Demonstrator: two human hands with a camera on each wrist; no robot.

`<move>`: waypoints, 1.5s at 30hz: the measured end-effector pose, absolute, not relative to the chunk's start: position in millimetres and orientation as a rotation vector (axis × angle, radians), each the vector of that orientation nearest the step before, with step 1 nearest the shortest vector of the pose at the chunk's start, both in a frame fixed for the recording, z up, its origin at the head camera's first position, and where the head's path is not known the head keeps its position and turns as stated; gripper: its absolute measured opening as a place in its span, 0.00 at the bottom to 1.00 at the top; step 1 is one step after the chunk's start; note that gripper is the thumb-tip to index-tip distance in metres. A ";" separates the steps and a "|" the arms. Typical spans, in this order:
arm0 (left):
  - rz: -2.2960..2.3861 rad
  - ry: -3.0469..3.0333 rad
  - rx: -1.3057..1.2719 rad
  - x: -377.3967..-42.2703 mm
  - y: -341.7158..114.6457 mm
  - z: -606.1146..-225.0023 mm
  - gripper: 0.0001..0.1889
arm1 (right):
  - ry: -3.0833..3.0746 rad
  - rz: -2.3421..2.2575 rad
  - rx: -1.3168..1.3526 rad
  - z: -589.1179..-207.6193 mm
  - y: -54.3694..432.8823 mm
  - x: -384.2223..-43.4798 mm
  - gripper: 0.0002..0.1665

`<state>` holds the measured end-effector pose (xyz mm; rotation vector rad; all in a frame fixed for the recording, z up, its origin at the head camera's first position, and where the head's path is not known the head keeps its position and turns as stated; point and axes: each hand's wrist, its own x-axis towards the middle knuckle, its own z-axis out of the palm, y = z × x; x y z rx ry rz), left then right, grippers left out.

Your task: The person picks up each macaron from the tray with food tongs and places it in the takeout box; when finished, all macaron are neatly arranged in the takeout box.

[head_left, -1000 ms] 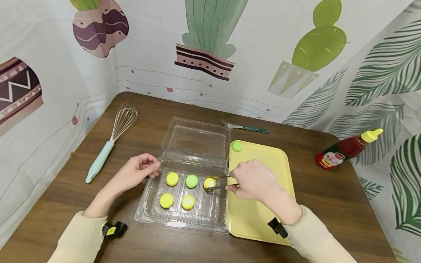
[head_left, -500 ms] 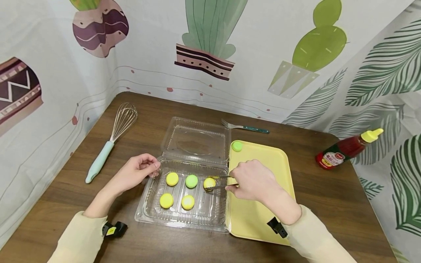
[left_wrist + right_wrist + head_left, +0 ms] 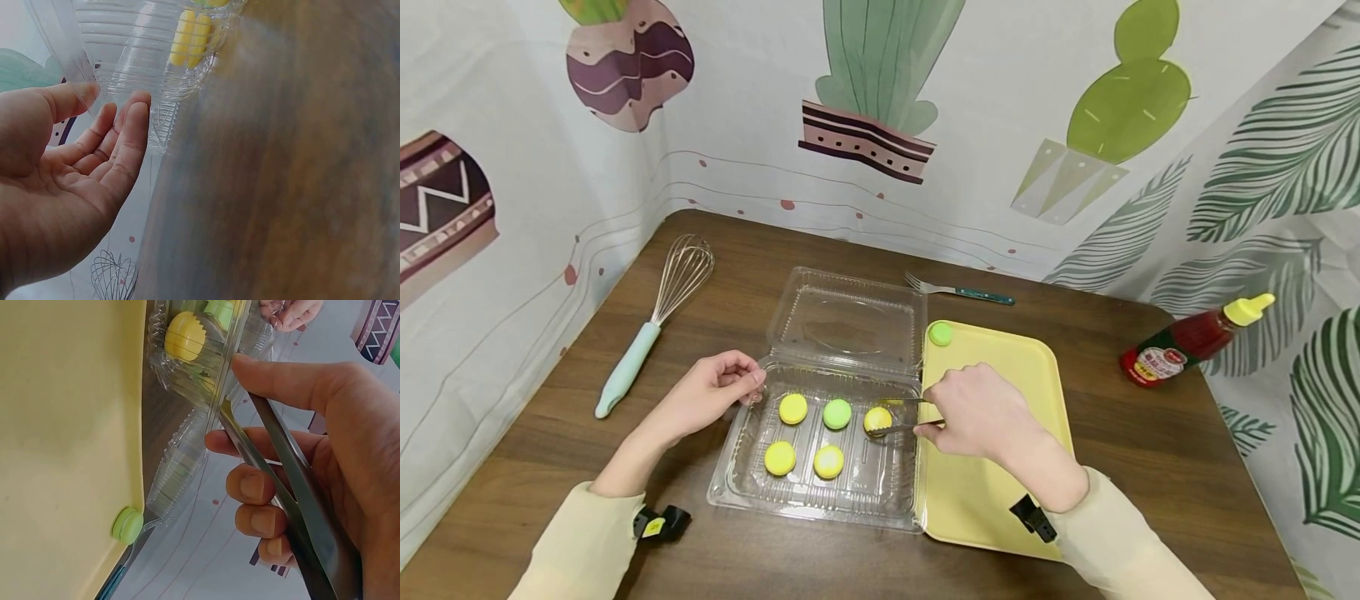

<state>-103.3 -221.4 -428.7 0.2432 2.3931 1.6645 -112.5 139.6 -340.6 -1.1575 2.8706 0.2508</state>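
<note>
My right hand (image 3: pixel 977 412) grips metal tongs (image 3: pixel 275 462), thumb on one arm and fingers round the other. Their tips lie on either side of a yellow macaron (image 3: pixel 877 418) at the right of the back row, inside a clear plastic container (image 3: pixel 872 492). Also in it are a green macaron (image 3: pixel 837 414) and several yellow ones, such as the front-left macaron (image 3: pixel 780 458). At the container's back-left corner, my left hand (image 3: pixel 718 387) pinches the rim between thumb and fingertips. The container's lid (image 3: pixel 850 317) lies folded back, away from me.
Right of the container, touching its side, is a yellow tray (image 3: pixel 1000 517) with a green macaron (image 3: pixel 940 333) in its back-left corner. A whisk (image 3: pixel 647 333) lies at left, a fork (image 3: pixel 962 291) behind the tray. A red sauce bottle (image 3: pixel 1180 346) stands at right. Patterned cloth hangs behind.
</note>
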 end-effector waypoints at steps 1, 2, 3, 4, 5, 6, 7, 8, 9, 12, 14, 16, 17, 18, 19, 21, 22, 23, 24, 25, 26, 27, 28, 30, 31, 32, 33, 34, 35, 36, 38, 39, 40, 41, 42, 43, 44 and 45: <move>1.664 2.393 0.244 -103.3 -221.3 -428.7 0.10 | 2.867 0.257 -1.151 -340.4 139.6 -112.5 0.26; 1.663 2.393 0.243 -103.4 -221.2 -428.7 0.10 | 2.865 0.260 -1.147 -340.2 139.8 -112.6 0.25; 1.663 2.393 0.242 -103.4 -221.2 -428.6 0.10 | 2.862 0.261 -1.141 -340.1 139.8 -112.6 0.24; 1.663 2.394 0.242 -103.4 -221.2 -428.5 0.10 | 2.861 0.260 -1.137 -340.0 140.0 -112.7 0.23; 1.664 2.394 0.241 -103.3 -221.2 -428.3 0.10 | 2.860 0.258 -1.135 -340.0 140.1 -112.7 0.22; 1.664 2.394 0.241 -103.2 -221.2 -428.1 0.10 | 2.858 0.255 -1.133 -340.0 140.2 -112.8 0.21; 1.665 2.394 0.241 -103.3 -221.1 -428.0 0.10 | 2.856 0.251 -1.131 -340.0 140.4 -112.8 0.20; 1.665 2.394 0.241 -103.2 -221.0 -427.8 0.10 | 2.855 0.247 -1.131 -340.0 140.6 -112.7 0.19; 1.665 2.394 0.242 -103.2 -220.9 -427.8 0.10 | 2.854 0.244 -1.131 -340.1 140.9 -112.7 0.19; 1.666 2.394 0.240 -103.1 -220.7 -427.7 0.10 | 2.848 0.235 -1.130 -340.4 141.5 -112.6 0.19; 1.666 2.394 0.239 -103.2 -220.6 -427.8 0.10 | 2.847 0.234 -1.128 -340.5 142.2 -112.5 0.19; 1.663 2.397 0.238 -103.1 -220.7 -427.9 0.10 | 2.846 0.227 -1.122 -340.0 142.7 -112.1 0.20; 1.661 2.398 0.236 -103.1 -220.7 -428.0 0.10 | 2.845 0.220 -1.118 -339.7 143.1 -112.0 0.20; 1.659 2.399 0.236 -103.2 -220.6 -428.1 0.10 | 2.844 0.212 -1.112 -339.1 143.5 -111.8 0.21; 1.658 2.401 0.236 -103.2 -220.6 -428.2 0.10 | 2.844 0.199 -1.104 -338.5 144.1 -111.5 0.21; 1.657 2.401 0.235 -103.0 -220.8 -428.5 0.10 | 2.842 0.173 -1.094 -336.8 145.3 -110.9 0.22; 1.657 2.402 0.236 -102.9 -220.8 -428.6 0.10 | 2.841 0.157 -1.092 -335.7 145.9 -110.6 0.23; 1.658 2.402 0.238 -103.0 -220.8 -428.7 0.10 | 2.840 0.145 -1.086 -334.8 146.6 -110.4 0.23; 1.660 2.401 0.239 -103.0 -220.8 -428.9 0.10 | 2.841 0.137 -1.086 -333.9 147.4 -110.2 0.23; 1.660 2.400 0.238 -103.1 -220.8 -428.9 0.09 | 2.844 0.128 -1.088 -332.9 148.2 -110.3 0.24; 1.660 2.399 0.237 -103.0 -220.8 -428.8 0.09 | 2.847 0.121 -1.094 -331.6 149.0 -110.5 0.24; 1.659 2.399 0.237 -103.0 -220.8 -428.7 0.09 | 2.852 0.113 -1.097 -330.3 149.8 -110.7 0.24; 1.658 2.400 0.236 -103.1 -220.6 -428.5 0.09 | 2.858 0.106 -1.102 -328.9 150.6 -111.1 0.24; 1.656 2.399 0.232 -103.0 -220.5 -427.9 0.10 | 2.871 0.089 -1.116 -326.4 152.7 -112.0 0.23; 1.655 2.400 0.231 -103.0 -220.4 -427.5 0.09 | 2.877 0.082 -1.123 -324.9 153.7 -112.4 0.23; 1.655 2.399 0.231 -102.9 -220.3 -427.1 0.10 | 2.883 0.072 -1.131 -323.5 154.8 -112.9 0.22; 1.655 2.399 0.231 -102.9 -220.1 -426.8 0.10 | 2.892 0.065 -1.139 -322.5 155.9 -113.3 0.22; 1.655 2.400 0.232 -102.8 -220.0 -426.5 0.10 | 2.899 0.060 -1.146 -321.4 157.0 -113.9 0.22; 1.657 2.399 0.232 -102.8 -219.9 -426.3 0.10 | 2.906 0.053 -1.150 -320.2 158.3 -114.3 0.21; 1.657 2.399 0.233 -102.7 -219.8 -426.1 0.10 | 2.912 0.048 -1.151 -319.1 159.5 -114.7 0.21; 1.660 2.396 0.232 -102.6 -219.7 -426.0 0.10 | 2.925 0.046 -1.143 -316.7 161.8 -115.7 0.21; 1.660 2.396 0.230 -102.6 -219.7 -426.0 0.10 | 2.927 0.045 -1.130 -315.2 162.9 -116.1 0.21; 1.662 2.394 0.230 -102.6 -219.7 -426.0 0.10 | 2.927 0.041 -1.117 -313.7 164.2 -116.5 0.21; 1.663 2.393 0.229 -102.6 -219.8 -426.1 0.10 | 2.930 0.034 -1.105 -312.1 165.5 -116.9 0.21; 1.662 2.393 0.229 -102.6 -219.8 -426.2 0.10 | 2.937 0.029 -1.092 -310.8 166.9 -117.6 0.21; 1.663 2.392 0.229 -102.6 -219.9 -426.2 0.10 | 2.946 0.022 -1.083 -309.4 168.4 -118.3 0.22; 1.663 2.391 0.229 -102.7 -220.0 -426.4 0.10 | 2.956 0.016 -1.081 -308.4 170.0 -119.3 0.23; 1.663 2.392 0.230 -102.7 -220.1 -426.5 0.10 | 2.967 0.008 -1.082 -307.5 172.0 -120.5 0.23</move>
